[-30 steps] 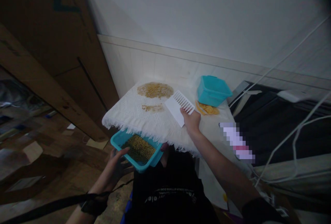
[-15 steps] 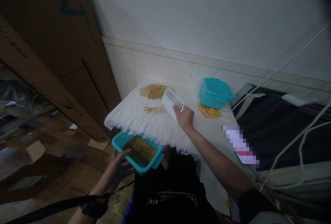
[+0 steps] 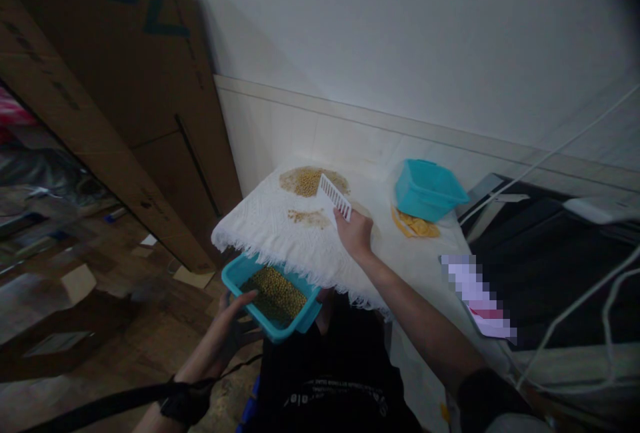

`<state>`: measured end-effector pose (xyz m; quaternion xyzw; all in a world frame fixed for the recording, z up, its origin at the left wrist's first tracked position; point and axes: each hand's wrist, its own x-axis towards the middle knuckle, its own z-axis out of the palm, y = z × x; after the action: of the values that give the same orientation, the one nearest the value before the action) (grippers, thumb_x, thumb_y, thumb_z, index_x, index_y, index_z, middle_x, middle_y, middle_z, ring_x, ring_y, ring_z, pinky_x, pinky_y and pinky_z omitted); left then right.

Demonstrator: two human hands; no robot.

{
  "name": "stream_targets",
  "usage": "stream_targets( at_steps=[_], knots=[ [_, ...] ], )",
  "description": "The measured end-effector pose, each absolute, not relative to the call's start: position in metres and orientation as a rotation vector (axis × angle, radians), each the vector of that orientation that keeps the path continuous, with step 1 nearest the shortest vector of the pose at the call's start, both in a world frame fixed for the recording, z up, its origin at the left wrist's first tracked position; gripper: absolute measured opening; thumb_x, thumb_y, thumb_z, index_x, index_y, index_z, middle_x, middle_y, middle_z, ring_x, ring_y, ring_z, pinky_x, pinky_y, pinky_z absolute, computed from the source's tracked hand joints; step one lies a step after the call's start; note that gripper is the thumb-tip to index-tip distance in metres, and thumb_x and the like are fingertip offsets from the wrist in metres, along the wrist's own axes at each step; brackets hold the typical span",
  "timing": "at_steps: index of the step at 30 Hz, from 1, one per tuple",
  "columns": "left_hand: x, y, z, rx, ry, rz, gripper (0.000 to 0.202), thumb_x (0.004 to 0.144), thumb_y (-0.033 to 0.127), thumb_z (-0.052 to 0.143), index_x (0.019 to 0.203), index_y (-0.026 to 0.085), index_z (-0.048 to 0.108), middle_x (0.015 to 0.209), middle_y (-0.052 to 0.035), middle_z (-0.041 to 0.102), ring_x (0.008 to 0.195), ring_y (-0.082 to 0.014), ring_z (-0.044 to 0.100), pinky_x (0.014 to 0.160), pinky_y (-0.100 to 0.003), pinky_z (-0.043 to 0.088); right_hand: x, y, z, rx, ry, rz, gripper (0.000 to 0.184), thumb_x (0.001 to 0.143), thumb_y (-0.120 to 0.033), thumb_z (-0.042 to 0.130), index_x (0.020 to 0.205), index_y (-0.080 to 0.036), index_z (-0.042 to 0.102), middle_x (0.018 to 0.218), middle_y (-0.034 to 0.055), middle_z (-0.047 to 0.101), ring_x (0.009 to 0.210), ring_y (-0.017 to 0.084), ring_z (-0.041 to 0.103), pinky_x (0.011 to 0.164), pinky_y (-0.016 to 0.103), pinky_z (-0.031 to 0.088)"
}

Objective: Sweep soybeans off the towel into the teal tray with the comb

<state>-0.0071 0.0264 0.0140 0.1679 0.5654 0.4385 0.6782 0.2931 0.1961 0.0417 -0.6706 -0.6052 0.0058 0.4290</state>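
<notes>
My right hand [image 3: 356,231] grips a white slotted plastic piece, like a wide-toothed comb [image 3: 334,198], above the white fringed cloth [image 3: 260,219]. Just left of its slotted end lies a pile of yellow soybeans [image 3: 307,181], with a smaller scatter of beans [image 3: 303,217] nearer to me. Below the cloth's front edge, my left hand [image 3: 233,323] holds a turquoise basket [image 3: 277,334] by its left side, thumb over the rim. Soybeans [image 3: 275,291] cover its bottom; the fringe hides part of its far side.
A second turquoise basket [image 3: 430,189] stands at the back right, on or against a yellow packet [image 3: 417,225]. Right of the table are a black surface [image 3: 555,273] and white cables [image 3: 550,333]. Tall cardboard boxes [image 3: 125,86] rise at the left.
The view has shifted, so everything sits slightly further right and lower. The white slotted piece is turned a little against the cloth; both hands keep their holds.
</notes>
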Motion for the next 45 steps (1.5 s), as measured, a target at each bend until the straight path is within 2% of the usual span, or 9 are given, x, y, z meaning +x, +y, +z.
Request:
stream_targets(
  at_steps=[7, 15, 21, 27, 34, 40, 45],
  knots=[
    [-0.004, 0.026, 0.014, 0.368, 1.278, 1.007, 0.091, 0.075, 0.044, 0.101, 0.151, 0.038, 0.049, 0.12, -0.0095, 0.078, 0.091, -0.0331, 0.084, 0.083, -0.054, 0.07, 0.273, 0.194, 0.037, -1.591, -1.593, 0.048, 0.025, 0.099, -0.035, 0.073, 0.081, -0.02, 0.084, 0.08, 0.0137, 0.086, 0.078, 0.03, 0.083, 0.068, 0.03, 0.054],
    [-0.006, 0.032, 0.013, 0.336, 1.309, 0.989, 0.095, 0.081, 0.042, 0.097, 0.158, 0.035, 0.043, 0.123, -0.0139, 0.076, 0.088, -0.0331, 0.084, 0.083, -0.055, 0.07, 0.26, 0.186, 0.039, -1.481, -1.7, 0.1, 0.025, 0.1, -0.037, 0.071, 0.089, -0.022, 0.087, 0.077, 0.0102, 0.086, 0.073, 0.029, 0.083, 0.067, 0.03, 0.055],
    [-0.008, 0.031, 0.012, 0.355, 1.321, 0.989, 0.097, 0.083, 0.042, 0.095, 0.162, 0.039, 0.037, 0.123, -0.0114, 0.077, 0.086, -0.0313, 0.085, 0.081, -0.053, 0.071, 0.256, 0.18, 0.043, -1.452, -1.767, 0.13, 0.022, 0.099, -0.035, 0.072, 0.09, -0.021, 0.088, 0.083, 0.0107, 0.088, 0.076, 0.028, 0.084, 0.071, 0.03, 0.057],
    [-0.008, 0.03, 0.011, 0.361, 1.292, 1.006, 0.087, 0.081, 0.044, 0.097, 0.152, 0.037, 0.047, 0.124, -0.0101, 0.077, 0.087, -0.0303, 0.085, 0.083, -0.053, 0.072, 0.248, 0.196, 0.053, -1.449, -1.773, 0.131, 0.019, 0.099, -0.033, 0.075, 0.091, -0.023, 0.088, 0.083, 0.009, 0.088, 0.077, 0.028, 0.084, 0.071, 0.029, 0.057],
    [-0.011, 0.033, 0.007, 0.342, 1.314, 0.991, 0.092, 0.08, 0.044, 0.097, 0.155, 0.039, 0.043, 0.124, -0.0095, 0.076, 0.086, -0.0297, 0.084, 0.082, -0.054, 0.072, 0.229, 0.203, 0.058, -1.383, -1.883, 0.171, 0.014, 0.1, -0.03, 0.077, 0.096, -0.024, 0.089, 0.087, 0.0078, 0.089, 0.083, 0.028, 0.085, 0.072, 0.029, 0.057],
    [-0.011, 0.033, 0.008, 0.368, 1.326, 0.995, 0.089, 0.085, 0.043, 0.093, 0.157, 0.038, 0.042, 0.126, -0.0125, 0.076, 0.092, -0.0347, 0.085, 0.085, -0.059, 0.071, 0.224, 0.191, 0.057, -1.361, -1.896, 0.176, 0.016, 0.101, -0.031, 0.077, 0.096, -0.024, 0.09, 0.086, 0.0084, 0.089, 0.08, 0.028, 0.085, 0.071, 0.029, 0.057],
    [-0.012, 0.035, 0.01, 0.384, 1.326, 0.978, 0.09, 0.087, 0.045, 0.091, 0.159, 0.038, 0.038, 0.123, -0.0129, 0.076, 0.089, -0.0361, 0.085, 0.082, -0.058, 0.071, 0.221, 0.182, 0.056, -1.346, -1.882, 0.196, 0.017, 0.102, -0.03, 0.076, 0.094, -0.024, 0.09, 0.083, 0.0076, 0.088, 0.079, 0.028, 0.085, 0.071, 0.029, 0.058]
  ],
)
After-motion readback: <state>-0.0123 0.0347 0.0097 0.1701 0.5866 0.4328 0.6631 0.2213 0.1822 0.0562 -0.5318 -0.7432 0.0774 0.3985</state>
